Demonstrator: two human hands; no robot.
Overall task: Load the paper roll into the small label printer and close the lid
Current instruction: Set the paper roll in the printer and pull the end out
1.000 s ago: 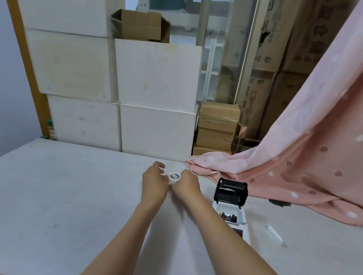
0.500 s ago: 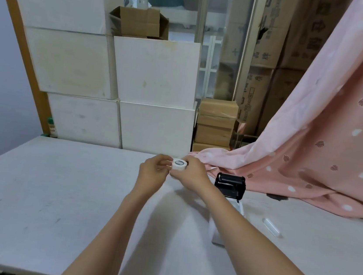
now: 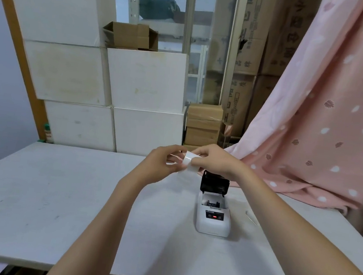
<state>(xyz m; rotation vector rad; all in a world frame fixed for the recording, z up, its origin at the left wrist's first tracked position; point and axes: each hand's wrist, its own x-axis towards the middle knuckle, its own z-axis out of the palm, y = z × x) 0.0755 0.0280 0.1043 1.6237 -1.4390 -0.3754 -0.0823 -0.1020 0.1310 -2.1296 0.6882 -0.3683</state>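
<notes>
Both hands hold a small white paper roll (image 3: 188, 162) up in the air above the table, to the upper left of the printer. My left hand (image 3: 161, 164) pinches its left side and my right hand (image 3: 215, 162) grips its right side. The small white label printer (image 3: 213, 219) stands on the table below my right wrist. Its black lid (image 3: 215, 184) is raised upright at the back, and the paper bay (image 3: 213, 201) under it is open. A red mark shows on its front panel.
The white table (image 3: 38, 193) runs to a near edge at the bottom. A pink dotted cloth (image 3: 320, 136) drapes onto the table's far right. White boxes (image 3: 144, 100) and brown cartons are stacked behind. A small clear plastic piece (image 3: 251, 218) lies right of the printer.
Both hands lifted the paper roll from the tabletop up into the air. The roll has turned, so its flat face no longer points at me. The camera view shifted and shows the whole printer.
</notes>
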